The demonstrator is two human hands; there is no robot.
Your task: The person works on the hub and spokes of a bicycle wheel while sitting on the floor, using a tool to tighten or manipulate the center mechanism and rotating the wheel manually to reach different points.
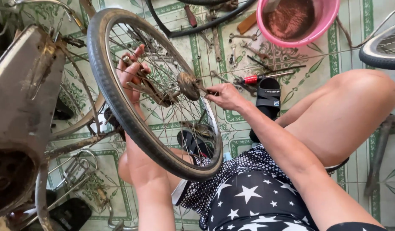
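Both hands grip one wheel [120, 115]: left hand [131, 70] spokes, right hand [225, 96] pinching axle [206, 90].

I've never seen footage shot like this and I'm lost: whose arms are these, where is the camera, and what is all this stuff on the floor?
The camera sits on a person's head and looks down, so the arms and bare knee are their own. They sit low over a tiled floor. Their left hand reaches through the spokes of a bicycle wheel and grips a tool there. Their right hand works at the wheel's hub, pinching something too small to make out. Beyond lie loose wrenches, a red-handled tool, a black sandal and a pink basin. A rusty bicycle frame is on the left.
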